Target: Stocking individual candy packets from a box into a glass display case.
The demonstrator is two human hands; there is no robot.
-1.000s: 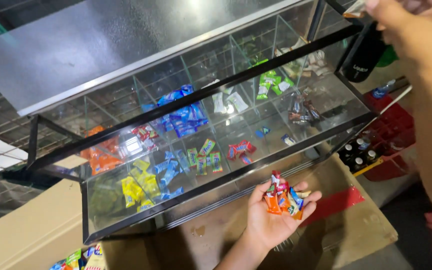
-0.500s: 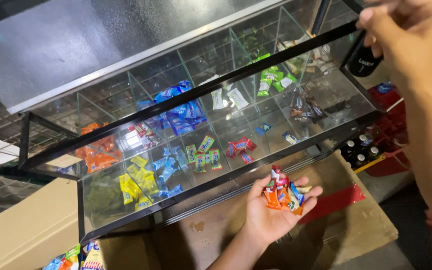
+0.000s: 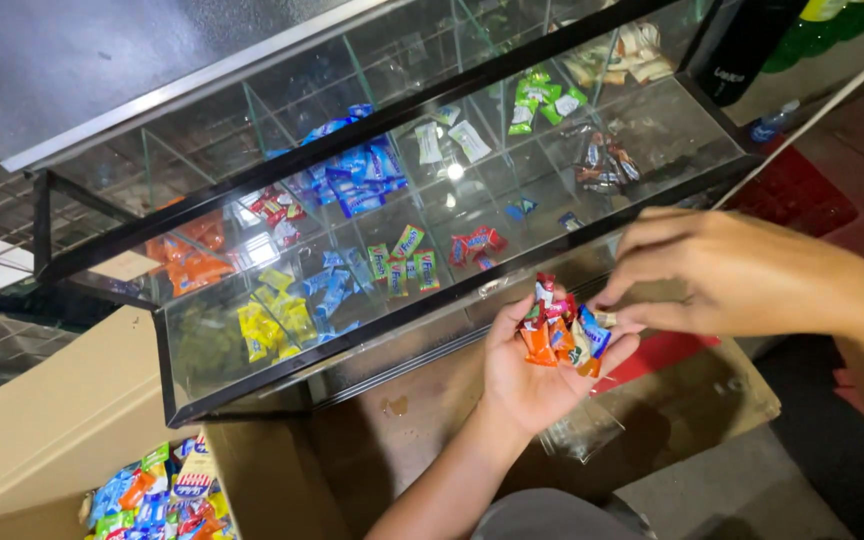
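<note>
Head view looks down on the left hand (image 3: pixel 537 375), held palm up and cupped, with a small heap of wrapped candies (image 3: pixel 560 330) resting in it: orange, red, blue and white wrappers bunched together. The right hand (image 3: pixel 732 275) comes in from the right, its fingertips (image 3: pixel 607 300) pinched at the edge of that heap, touching the topmost wrappers; whether it has one candy fully gripped cannot be told.

Both hands sit just in front of a glass display case (image 3: pixel 252 385) with a black frame, split by glass walls into compartments. Inside, nearest the hands, lie red candies (image 3: pixel 477 245) and green-and-yellow sweet packets (image 3: pixel 402 265). Further left are blue wrappers (image 3: pixel 332 290), then yellow packets (image 3: pixel 272 320), with orange packets (image 3: pixel 192 255) in the far left section. A back row holds a pile of blue packets (image 3: pixel 357 175), white sachets (image 3: pixel 452 140), green packets (image 3: pixel 537 95) and dark wrapped sweets (image 3: pixel 602 165).

Below the hands stands an open cardboard box (image 3: pixel 692 400) with a clear plastic bag (image 3: pixel 582 430) lying on it. At the lower left another cardboard box (image 3: pixel 62 430) holds mixed bright candy packets (image 3: pixel 157 495). A red crate (image 3: pixel 802 195) stands at the right, beyond the case, and a dark bottle (image 3: pixel 742 50) at the top right.
</note>
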